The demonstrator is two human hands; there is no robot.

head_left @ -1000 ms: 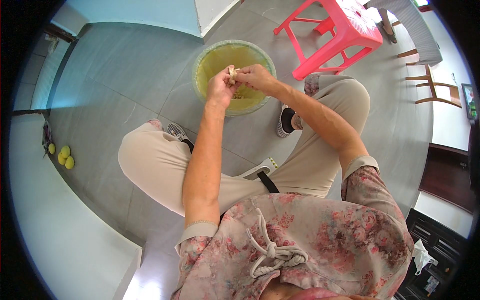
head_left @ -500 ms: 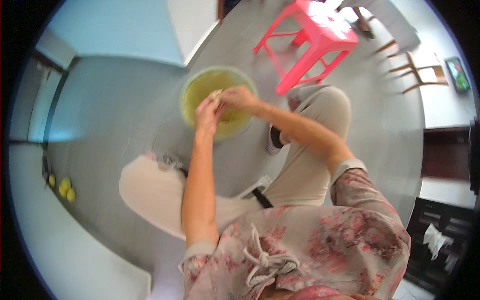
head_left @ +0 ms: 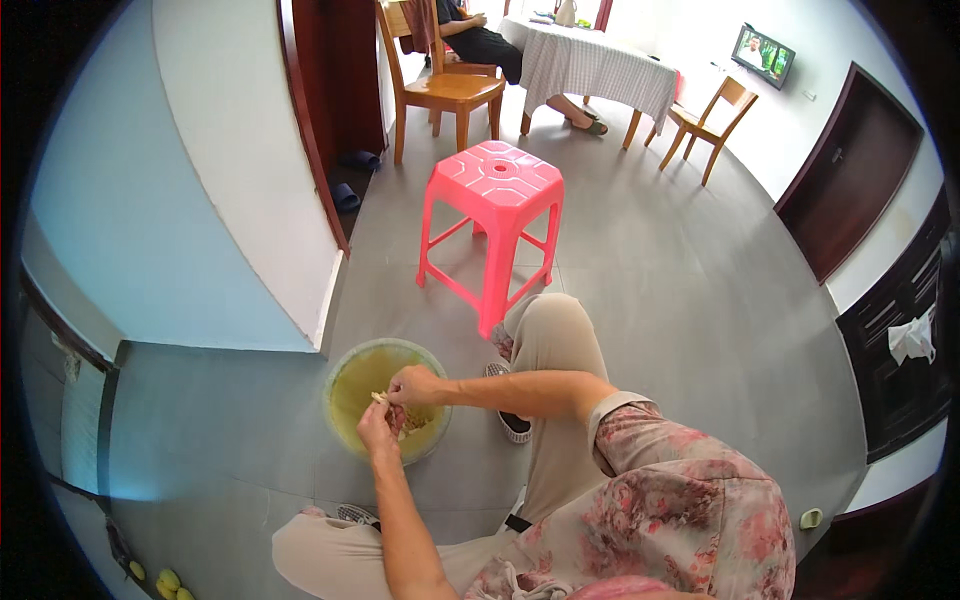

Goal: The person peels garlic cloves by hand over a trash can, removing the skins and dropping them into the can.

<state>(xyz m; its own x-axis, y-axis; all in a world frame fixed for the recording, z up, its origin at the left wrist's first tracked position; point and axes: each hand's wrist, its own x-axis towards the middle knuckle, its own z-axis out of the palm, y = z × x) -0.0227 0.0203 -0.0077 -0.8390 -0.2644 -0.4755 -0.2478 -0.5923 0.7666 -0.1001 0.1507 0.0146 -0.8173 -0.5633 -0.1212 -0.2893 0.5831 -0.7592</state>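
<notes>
Head camera view shows a small pale piece (head_left: 379, 397) caught between the fingers of the two hands, above the left part of a round bin (head_left: 352, 384). The left hand (head_left: 377, 430) reaches up from below, its fingers drawn closed on the piece, which pokes out just past their tips. The right hand (head_left: 418, 387) comes in from the right, fingers bent and pinched nearly together against the same piece; the exact placing of each fingertip is too small to tell. Pale scraps (head_left: 416, 418) lie in the bin, below the fingers. A pink stool (head_left: 497, 180) stands beyond the bin, on the grey floor (head_left: 680, 300).
</notes>
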